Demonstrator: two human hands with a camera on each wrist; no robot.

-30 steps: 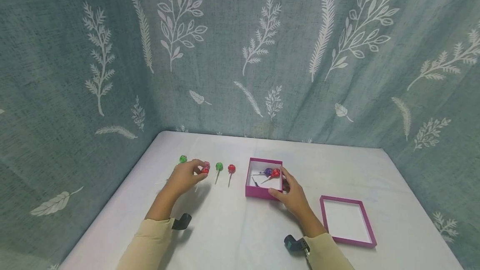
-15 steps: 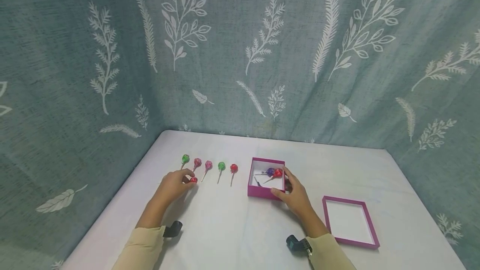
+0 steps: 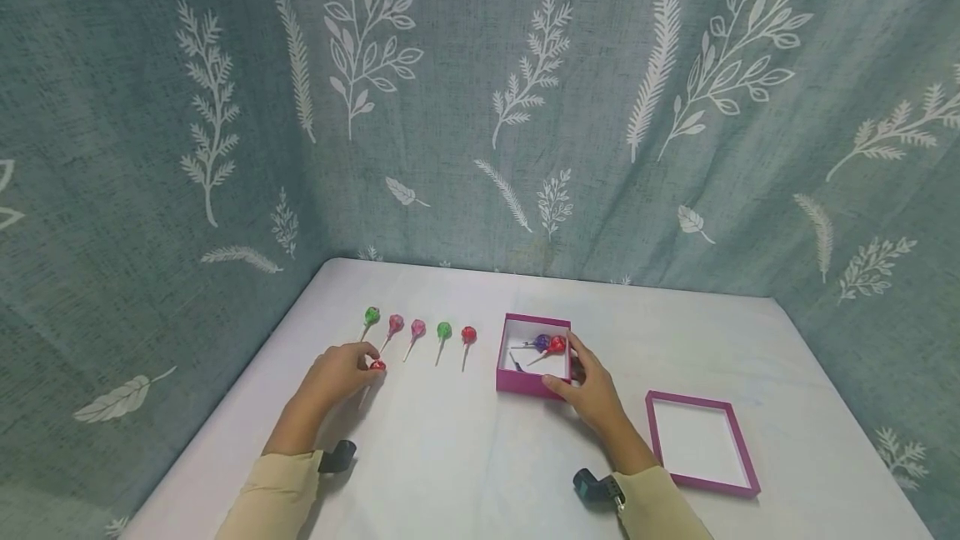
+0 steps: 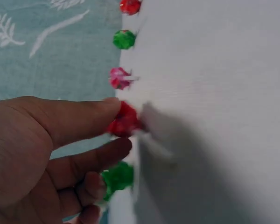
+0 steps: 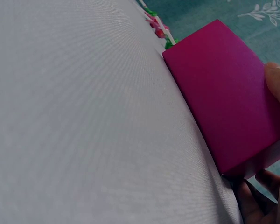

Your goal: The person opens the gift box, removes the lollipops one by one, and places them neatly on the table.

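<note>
My left hand [image 3: 333,375] pinches a red lollipop [image 3: 378,366] between thumb and finger, just in front of a row of lollipops. In the left wrist view that red lollipop [image 4: 124,122] points its blurred white stick down to the right. My right hand [image 3: 594,394] grips the right side of an uncovered magenta box [image 3: 517,383], the thumb on its front. Inside lie a purple lollipop [image 3: 542,342], a red lollipop [image 3: 557,344] and a small dark piece at the front left, too small to tell. The right wrist view shows the box's outer wall [image 5: 224,98].
Along the row lie a green lollipop [image 3: 372,316], two pink ones, another green lollipop [image 3: 444,330] and a red lollipop [image 3: 468,335]. A magenta-rimmed box lid [image 3: 738,448] lies right of my right forearm. A patterned curtain [image 3: 450,107] stands behind the white table.
My left hand has drawn the red lollipop left and toward me, away from the row, uncovering the pink lollipops. My right hand stays on the box.
</note>
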